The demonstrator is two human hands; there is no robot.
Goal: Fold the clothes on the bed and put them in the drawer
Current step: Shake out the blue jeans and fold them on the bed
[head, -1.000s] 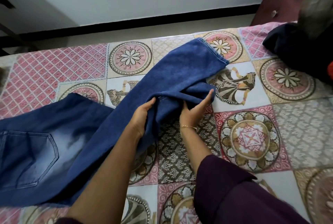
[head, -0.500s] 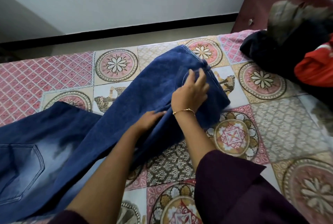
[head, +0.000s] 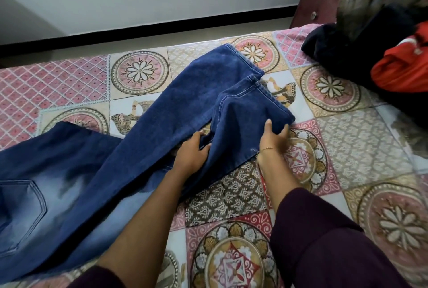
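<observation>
Folding underway: blue denim jeans on patterned bed, legs not aligned. Left hand grips inner leg edge; right hand seemingly pinches hem corner. Next: square legs, fold.

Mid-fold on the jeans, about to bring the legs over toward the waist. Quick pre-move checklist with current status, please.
1. Left hand grips the jeans at the inner leg edge: ok.
2. Right hand has the lower leg's edge: cannot tell, the fingers look nearly straight.
3. Leg hems aligned: not ok, they are offset.
4. Waist end flat on the bedspread: cannot tell, partly out of view.
5. Clothes pile clear of the jeans: ok.
</observation>
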